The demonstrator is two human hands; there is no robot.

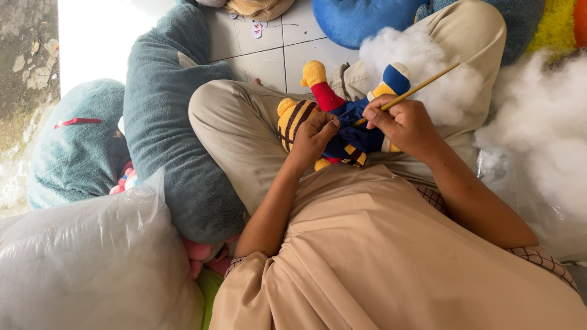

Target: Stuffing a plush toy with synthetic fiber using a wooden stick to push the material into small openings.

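So the plush toy (pixel 342 122) sits on the person's lap, left hand (pixel 312 137) on its left side, right hand (pixel 403 122) on its right – that one's got a thin stick (pixel 416 90) angled up to the right. Loose stuffing (pixel 538 134) piles up on the right, a plastic bag (pixel 85 263) bottom left – a big plush cushion (pixel 165 110) just behind it.

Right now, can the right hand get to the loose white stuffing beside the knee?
Probably yes. The white stuffing lies just past the right hand, with nothing between them. But that hand is closed on a thin wooden stick, so it would need to release it first.
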